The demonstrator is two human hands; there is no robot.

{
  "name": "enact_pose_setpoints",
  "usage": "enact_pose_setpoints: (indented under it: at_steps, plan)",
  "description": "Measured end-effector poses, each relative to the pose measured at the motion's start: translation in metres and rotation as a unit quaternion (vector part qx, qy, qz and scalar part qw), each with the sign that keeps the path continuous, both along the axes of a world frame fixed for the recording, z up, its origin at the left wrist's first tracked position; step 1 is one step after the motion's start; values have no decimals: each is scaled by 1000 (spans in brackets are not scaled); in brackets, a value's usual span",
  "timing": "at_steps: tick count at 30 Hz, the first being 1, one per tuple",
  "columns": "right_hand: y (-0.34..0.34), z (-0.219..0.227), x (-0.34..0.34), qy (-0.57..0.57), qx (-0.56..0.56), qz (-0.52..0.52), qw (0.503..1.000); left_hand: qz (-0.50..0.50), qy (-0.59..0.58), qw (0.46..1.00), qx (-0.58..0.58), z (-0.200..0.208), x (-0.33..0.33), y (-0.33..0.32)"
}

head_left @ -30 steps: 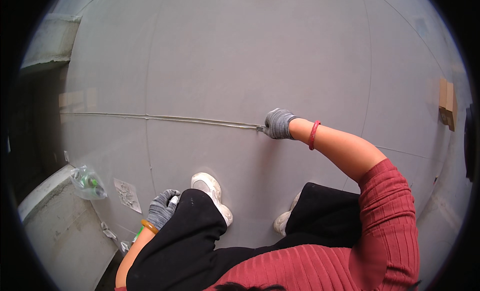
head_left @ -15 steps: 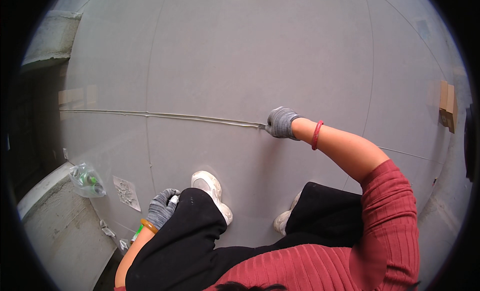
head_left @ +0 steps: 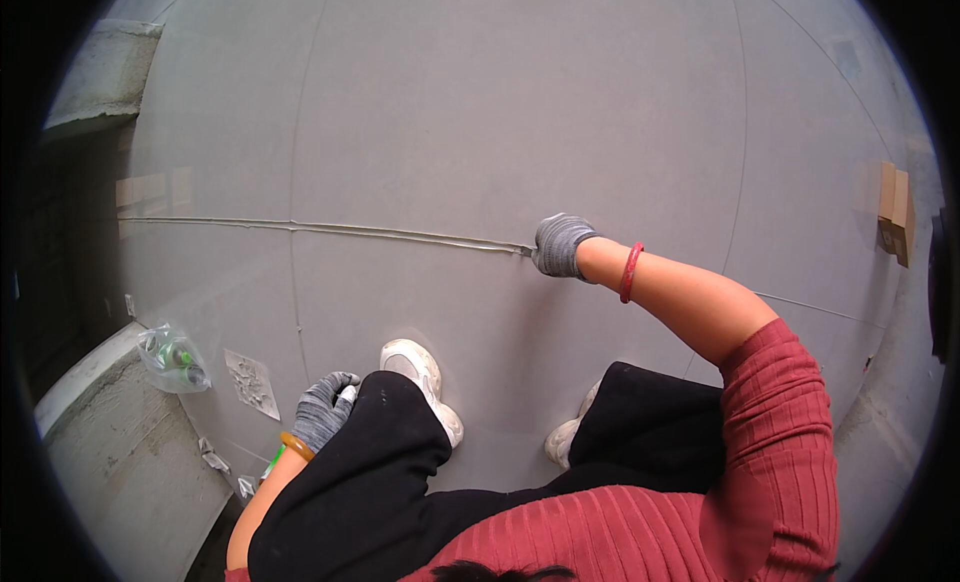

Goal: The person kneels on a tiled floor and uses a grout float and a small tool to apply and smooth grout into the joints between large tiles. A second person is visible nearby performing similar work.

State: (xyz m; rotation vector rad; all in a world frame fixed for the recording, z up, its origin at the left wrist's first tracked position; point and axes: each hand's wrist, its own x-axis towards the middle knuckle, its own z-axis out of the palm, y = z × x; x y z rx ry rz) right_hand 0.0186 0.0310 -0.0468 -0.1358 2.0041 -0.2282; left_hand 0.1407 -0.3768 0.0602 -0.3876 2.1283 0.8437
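Observation:
My right hand (head_left: 563, 245), in a grey knit glove, is closed on a small scraper (head_left: 526, 251), mostly hidden by the fingers. Its dark tip touches the floor at the right end of a pale raised sealant strip (head_left: 400, 234), which runs along a tile joint to the far left. My left hand (head_left: 324, 412), gloved alike, is curled beside my left knee. Something white shows at its fingertips, but I cannot make out what it is. Part of a green thing (head_left: 272, 462) appears beside the left wrist.
Large grey floor tiles (head_left: 520, 112) surround me, with thin joints. At left lie a clear plastic bag (head_left: 174, 360) with green items and a sheet smeared with residue (head_left: 252, 385). Concrete blocks (head_left: 130, 452) border the left side. Cardboard boxes (head_left: 896, 212) stand at far right.
My right hand and the scraper have shifted very slightly rightward along the joint. My left hand stays by the knee, nearly unmoved.

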Motion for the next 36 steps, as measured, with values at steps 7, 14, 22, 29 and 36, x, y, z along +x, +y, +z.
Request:
enact_pose_setpoints:
  at_steps: [7,14,22,29,36]
  plan:
    - [-3,-1,0,-5,-22,10,1000,26,-14,1000,-1,3,1,3]
    - [-11,-11,1,8,-27,-2,1000,-4,3,1000,-8,7,-1,4]
    - [-12,-18,2,31,-14,-27,999,8,-12,1000,-8,5,-1,3]
    - [-14,-8,1,18,-3,-25,1000,-11,9,1000,-10,5,-2,6]
    - [-2,8,1,-20,6,-8,1000,5,-4,1000,-3,3,-4,7]
